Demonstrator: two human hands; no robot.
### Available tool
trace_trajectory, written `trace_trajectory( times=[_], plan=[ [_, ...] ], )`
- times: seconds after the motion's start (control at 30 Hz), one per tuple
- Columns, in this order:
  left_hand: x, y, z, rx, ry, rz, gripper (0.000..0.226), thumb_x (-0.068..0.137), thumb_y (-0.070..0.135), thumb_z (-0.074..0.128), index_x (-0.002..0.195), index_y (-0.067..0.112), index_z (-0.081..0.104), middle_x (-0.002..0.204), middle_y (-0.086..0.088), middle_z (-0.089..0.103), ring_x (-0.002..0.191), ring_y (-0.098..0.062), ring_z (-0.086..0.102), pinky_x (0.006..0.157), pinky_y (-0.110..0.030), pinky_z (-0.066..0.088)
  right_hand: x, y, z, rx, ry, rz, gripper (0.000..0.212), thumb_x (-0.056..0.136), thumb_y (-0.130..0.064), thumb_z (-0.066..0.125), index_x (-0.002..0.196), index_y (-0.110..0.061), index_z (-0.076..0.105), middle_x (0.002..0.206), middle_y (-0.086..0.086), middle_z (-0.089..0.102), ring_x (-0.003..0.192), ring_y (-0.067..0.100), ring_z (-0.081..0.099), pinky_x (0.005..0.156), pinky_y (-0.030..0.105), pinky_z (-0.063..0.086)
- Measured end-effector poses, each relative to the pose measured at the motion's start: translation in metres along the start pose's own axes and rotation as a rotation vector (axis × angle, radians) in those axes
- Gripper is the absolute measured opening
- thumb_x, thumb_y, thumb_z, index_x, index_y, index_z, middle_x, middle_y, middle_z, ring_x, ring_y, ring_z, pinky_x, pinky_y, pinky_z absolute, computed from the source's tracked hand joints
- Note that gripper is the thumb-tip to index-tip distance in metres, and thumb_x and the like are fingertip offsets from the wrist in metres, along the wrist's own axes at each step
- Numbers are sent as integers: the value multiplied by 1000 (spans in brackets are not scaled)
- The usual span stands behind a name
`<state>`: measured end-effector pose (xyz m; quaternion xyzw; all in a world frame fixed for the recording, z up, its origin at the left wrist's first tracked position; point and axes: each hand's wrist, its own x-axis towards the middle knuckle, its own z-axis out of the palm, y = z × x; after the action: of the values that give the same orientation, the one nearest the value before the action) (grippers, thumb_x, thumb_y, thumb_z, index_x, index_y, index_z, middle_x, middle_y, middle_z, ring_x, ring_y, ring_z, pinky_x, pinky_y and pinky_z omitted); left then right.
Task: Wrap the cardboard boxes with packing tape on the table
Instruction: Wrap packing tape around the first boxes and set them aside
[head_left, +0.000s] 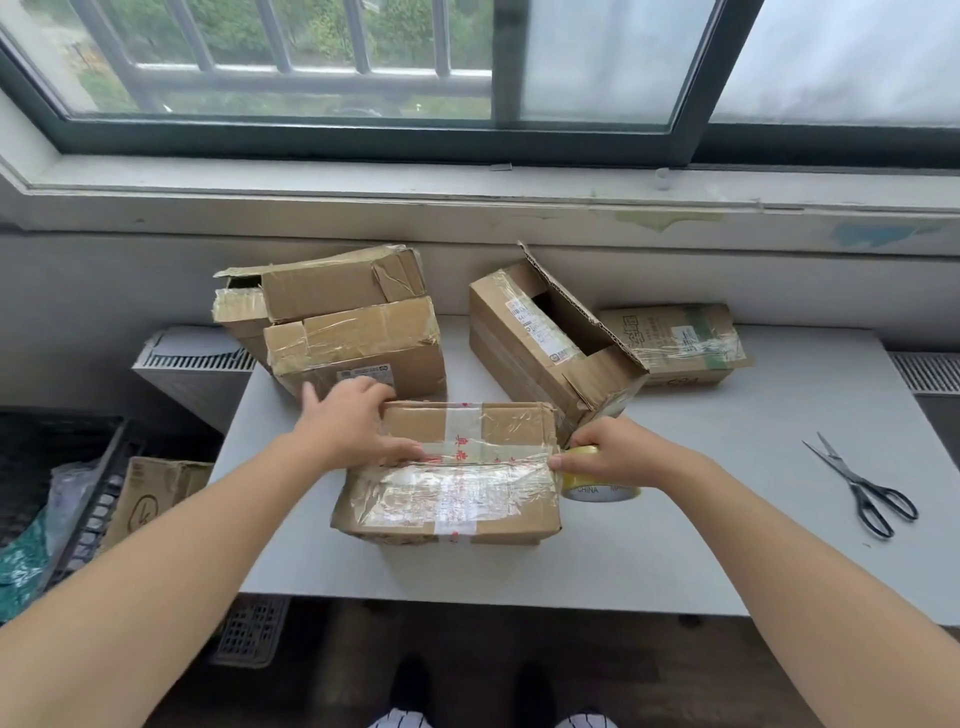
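Beneath a barred window, the grey table (675, 561) carries several cardboard boxes; the front box (452, 499) sits at centre. Left hand (353, 421), fingers spread flat, presses the strip of clear tape (483, 460) down at the box's 9 o'clock end. Right hand (618, 452), fingers clamped on the tape roll (597, 486), holds it at the 3 o'clock edge. Taping looks midway; next the roll likely goes down the side, then a cut with the scissors (862, 486) at 3 o'clock.

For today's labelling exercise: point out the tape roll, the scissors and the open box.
tape roll (597, 491), head view, its printed side
scissors (857, 486), head view, near the pivot
open box (524, 358), head view, its labelled side
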<state>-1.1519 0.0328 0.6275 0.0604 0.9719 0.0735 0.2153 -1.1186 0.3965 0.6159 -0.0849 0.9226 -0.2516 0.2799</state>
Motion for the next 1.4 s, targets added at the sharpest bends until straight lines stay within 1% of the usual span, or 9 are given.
trace_trajectory(
  times=[0.13, 0.3, 0.43, 0.63, 0.77, 0.97, 1.13, 1.27, 1.4],
  plan=[
    [-19, -34, 9, -520, -79, -219, 102, 68, 73, 79, 145, 20, 41, 135, 0, 58, 116, -20, 58, 95, -38, 52, 1, 2, 4, 37, 1, 4, 77, 69, -86, 56, 77, -10, 66, 66, 3, 60, 63, 14, 54, 59, 33, 38],
    [-39, -16, 46, -1178, -7, -326, 40, 104, 52, 50, 135, 26, 58, 129, -3, 69, 112, -22, 68, 98, -45, 55, 2, 5, 7, 67, 21, 15, 76, 71, -86, 58, 76, -10, 66, 64, 1, 58, 61, 12, 54, 57, 31, 38],
    [-38, -20, 73, -1116, 125, -319, 70, 87, 76, 44, 131, 27, 66, 123, 6, 73, 119, -22, 65, 110, -51, 47, 1, 3, 10, 93, 32, 22, 91, 60, -99, 51, 76, -10, 65, 63, -3, 57, 60, 10, 53, 57, 30, 39],
    [-49, 2, 50, -945, 43, -267, 23, 91, 46, 75, 105, 32, 63, 104, 11, 73, 98, -15, 70, 79, -31, 54, -1, 3, 9, 79, 36, 29, 84, 67, -93, 53, 77, -11, 66, 63, -4, 57, 60, 10, 53, 58, 30, 39],
    [-49, 3, 53, -903, 67, -276, 40, 81, 44, 85, 109, 30, 60, 104, 13, 69, 102, -16, 68, 83, -33, 55, -3, 0, 11, 71, 39, 31, 87, 66, -95, 52, 79, -10, 67, 65, 0, 59, 61, 11, 53, 58, 31, 39],
    [-52, 7, 53, -710, 100, -317, 116, 56, 69, 90, 147, 24, 34, 129, 4, 61, 119, -24, 60, 96, -38, 53, -6, -2, 10, 37, 50, 52, 66, 83, -76, 61, 81, -10, 69, 72, 5, 66, 66, 14, 57, 59, 31, 40],
    [-52, 9, 52, -659, 76, -375, 87, 65, 72, 83, 125, 23, 44, 116, 4, 62, 109, -24, 62, 88, -41, 55, -7, -7, 8, 32, 57, 57, 63, 85, -72, 62, 80, -10, 69, 68, 1, 63, 65, 13, 56, 59, 30, 39],
    [-58, 4, 52, -916, 85, -341, 35, 95, 46, 69, 119, 27, 52, 117, 3, 67, 102, -20, 67, 87, -44, 59, -9, -11, 4, 14, 42, 52, 63, 85, -73, 63, 74, -11, 65, 62, -4, 55, 61, 12, 51, 57, 31, 35],
    [-60, 5, 53, -965, 116, -314, 25, 101, 35, 63, 122, 25, 53, 120, 0, 67, 105, -21, 66, 91, -40, 56, -10, -14, -3, -26, 25, 58, 67, 78, -79, 63, 74, -12, 67, 63, -3, 57, 59, 11, 51, 56, 29, 34]
  ],
)
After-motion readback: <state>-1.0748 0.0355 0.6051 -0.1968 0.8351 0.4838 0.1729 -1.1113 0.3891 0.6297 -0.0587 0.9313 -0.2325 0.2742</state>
